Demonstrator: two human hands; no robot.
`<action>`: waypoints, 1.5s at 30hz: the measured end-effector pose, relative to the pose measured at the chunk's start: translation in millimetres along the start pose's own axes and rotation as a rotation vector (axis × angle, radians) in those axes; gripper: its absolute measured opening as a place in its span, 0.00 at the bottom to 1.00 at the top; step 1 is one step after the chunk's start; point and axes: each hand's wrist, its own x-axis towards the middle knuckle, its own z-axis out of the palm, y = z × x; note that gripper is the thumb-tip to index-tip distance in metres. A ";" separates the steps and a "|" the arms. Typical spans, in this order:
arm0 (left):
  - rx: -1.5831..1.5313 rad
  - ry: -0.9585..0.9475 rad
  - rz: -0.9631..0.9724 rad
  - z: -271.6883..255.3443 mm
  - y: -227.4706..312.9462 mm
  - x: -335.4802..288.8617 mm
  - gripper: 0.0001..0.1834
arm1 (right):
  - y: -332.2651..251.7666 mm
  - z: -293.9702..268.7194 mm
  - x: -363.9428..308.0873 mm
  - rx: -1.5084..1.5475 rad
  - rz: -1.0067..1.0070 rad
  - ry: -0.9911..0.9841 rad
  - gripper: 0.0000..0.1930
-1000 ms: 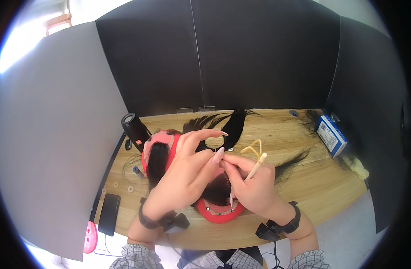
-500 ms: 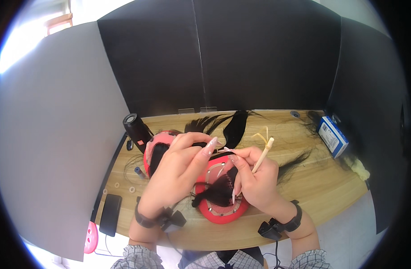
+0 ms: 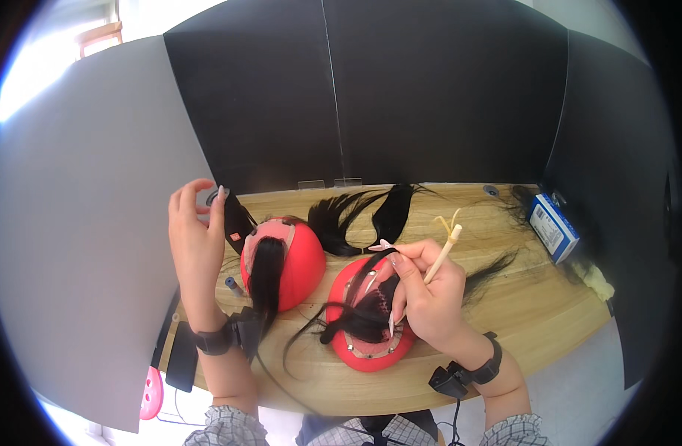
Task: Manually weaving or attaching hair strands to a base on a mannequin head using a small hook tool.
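My right hand (image 3: 434,290) is closed round a pale stick-like wooden handle (image 3: 443,253), with yellowish loops at its upper end. Its working tip cannot be made out. The same thumb and forefinger pinch a lock of black hair (image 3: 368,266), which curves down to the left. Beneath is a red dome-shaped form (image 3: 370,362) with a pinned band, netting and a dark bunch of hair (image 3: 363,316). My left hand (image 3: 194,234) is raised in front of a black cylindrical speaker (image 3: 237,227), fingers loosely curled and apart, nothing visible between them.
A second red form (image 3: 305,264) with black hair (image 3: 266,275) stands to the left. A black hair bundle (image 3: 391,215) lies behind. A blue-and-white box (image 3: 553,227) and loose hair are at right. Dark panels (image 3: 445,97) enclose the table. Cables run from both wrist devices.
My left hand has left the right hand and swung up and left, uncovering the second red form. A hair lock now trails from my right hand, which has barely moved.
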 end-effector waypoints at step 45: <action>-0.492 -0.611 0.312 11.5 59.1 -58.3 0.16 | 1.1 -1.2 -4.0 -0.130 -0.050 -0.067 0.04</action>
